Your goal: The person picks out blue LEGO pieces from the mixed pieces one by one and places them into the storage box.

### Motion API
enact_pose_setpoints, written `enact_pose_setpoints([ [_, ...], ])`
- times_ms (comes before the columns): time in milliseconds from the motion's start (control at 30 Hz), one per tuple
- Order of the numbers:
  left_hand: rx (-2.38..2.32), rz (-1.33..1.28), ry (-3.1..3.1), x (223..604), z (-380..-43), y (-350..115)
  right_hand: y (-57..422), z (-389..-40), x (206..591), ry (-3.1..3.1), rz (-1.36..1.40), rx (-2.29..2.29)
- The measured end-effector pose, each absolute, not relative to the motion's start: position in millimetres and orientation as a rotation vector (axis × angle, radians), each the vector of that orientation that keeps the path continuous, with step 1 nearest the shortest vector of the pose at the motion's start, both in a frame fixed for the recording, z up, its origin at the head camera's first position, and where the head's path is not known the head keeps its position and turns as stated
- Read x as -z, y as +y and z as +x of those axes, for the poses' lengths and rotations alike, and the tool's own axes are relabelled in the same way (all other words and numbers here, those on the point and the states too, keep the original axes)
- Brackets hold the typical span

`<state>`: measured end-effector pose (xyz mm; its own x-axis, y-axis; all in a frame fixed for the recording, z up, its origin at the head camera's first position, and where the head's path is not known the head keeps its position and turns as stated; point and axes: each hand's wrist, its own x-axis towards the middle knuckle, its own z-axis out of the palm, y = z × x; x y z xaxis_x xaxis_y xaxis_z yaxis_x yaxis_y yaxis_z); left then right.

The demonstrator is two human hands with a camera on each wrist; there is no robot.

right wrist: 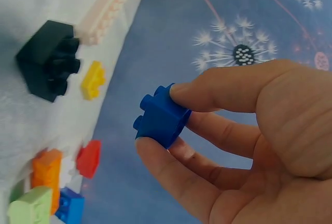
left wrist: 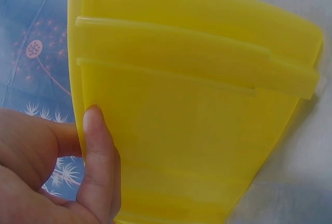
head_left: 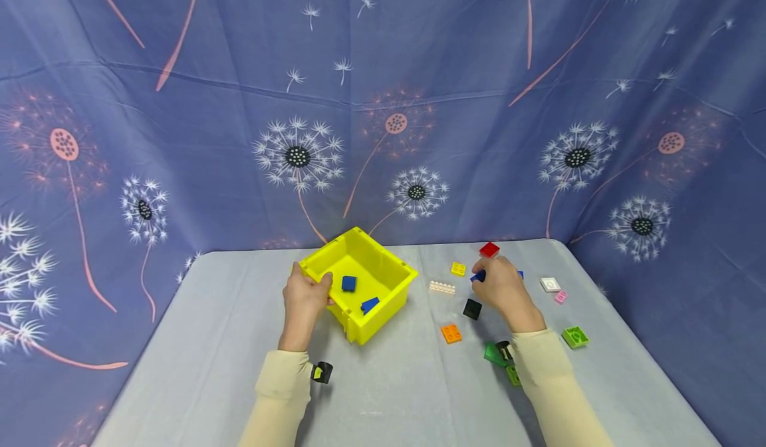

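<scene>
My left hand (head_left: pixel 305 295) grips the near-left rim of a yellow bin (head_left: pixel 391 294), thumb inside and fingers against the outer wall. The left wrist view shows those fingers (left wrist: pixel 101 151) pressed along the bin's side. Inside the bin lie two blue bricks, one squarish (head_left: pixel 349 283) and one narrower (head_left: pixel 370 305). Over the right half of the table, my right hand (head_left: pixel 501 287) pinches a blue building brick (right wrist: pixel 163 116) between thumb and fingertips, its studs facing away from the palm. The bin looks tilted; its underside is hidden in the head view.
Scattered bricks surround the right hand: red (head_left: pixel 489 250), yellow (head_left: pixel 458 269), pale pink (head_left: pixel 442 287), black (head_left: pixel 472 309), orange (head_left: pixel 451 333), white (head_left: pixel 549 285), pink (head_left: pixel 560 297) and several green, including one (head_left: pixel 575 337) at right. A patterned cloth (head_left: pixel 383 101) hangs behind the table.
</scene>
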<state>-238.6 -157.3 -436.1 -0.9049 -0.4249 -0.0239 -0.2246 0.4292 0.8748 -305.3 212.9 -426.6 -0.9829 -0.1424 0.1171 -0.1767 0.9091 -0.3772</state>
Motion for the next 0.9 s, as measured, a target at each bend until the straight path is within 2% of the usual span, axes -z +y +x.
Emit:
enact_pose_setpoints([
  [900,1.468,0.587,-2.482,436,-240,-157,163,-283,380,-2.792,0.332,-0.763],
])
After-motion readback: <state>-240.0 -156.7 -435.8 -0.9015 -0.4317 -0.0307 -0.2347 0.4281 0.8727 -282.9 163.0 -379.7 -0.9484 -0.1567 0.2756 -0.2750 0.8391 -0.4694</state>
